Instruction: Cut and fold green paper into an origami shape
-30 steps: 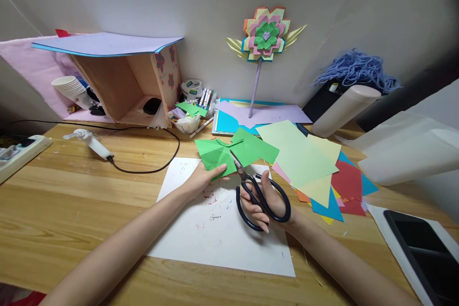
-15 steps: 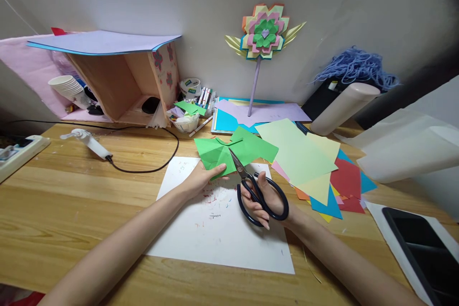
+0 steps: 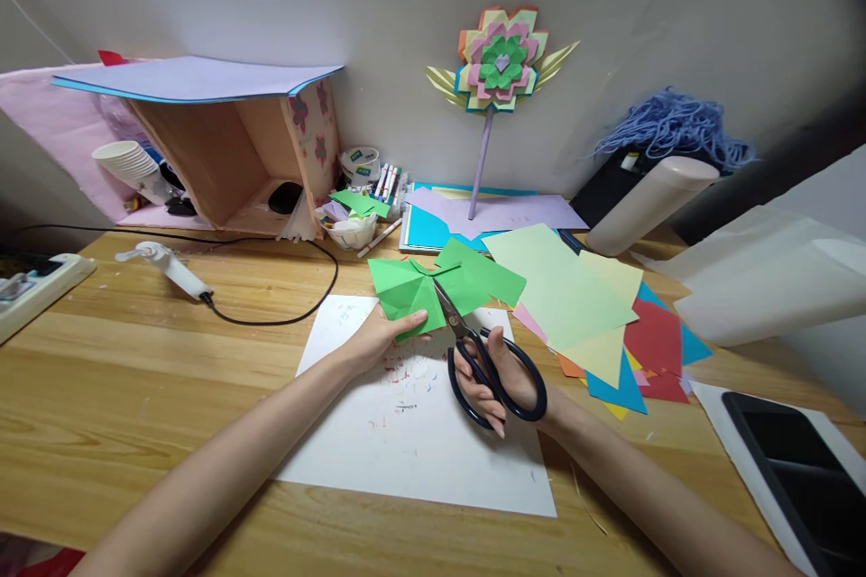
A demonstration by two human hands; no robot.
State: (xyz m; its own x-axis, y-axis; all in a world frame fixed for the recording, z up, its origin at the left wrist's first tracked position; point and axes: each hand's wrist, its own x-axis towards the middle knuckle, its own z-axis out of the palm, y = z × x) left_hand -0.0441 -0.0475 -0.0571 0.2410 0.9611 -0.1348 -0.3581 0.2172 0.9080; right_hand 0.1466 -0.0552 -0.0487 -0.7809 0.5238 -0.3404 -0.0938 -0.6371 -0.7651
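My left hand pinches the lower edge of a creased green paper, thumb on top and fingers underneath. Black-handled scissors sit in my right hand, with fingers through the loops. Their blades point up and left against the green paper, near the narrow part where a curled strip rises. Another flat green piece lies behind, and I cannot tell whether it joins the creased one. Below both hands is a white sheet marked with coloured specks.
Coloured paper sheets overlap on the right, beside a dark phone-like device. A paper flower on a purple stem stands at the back. To the left are an open cardboard box, a scrap-filled bowl and a corded white tool.
Both hands stay almost in place. The scissors and right hand have shifted very slightly, and the creased paper barely moves.
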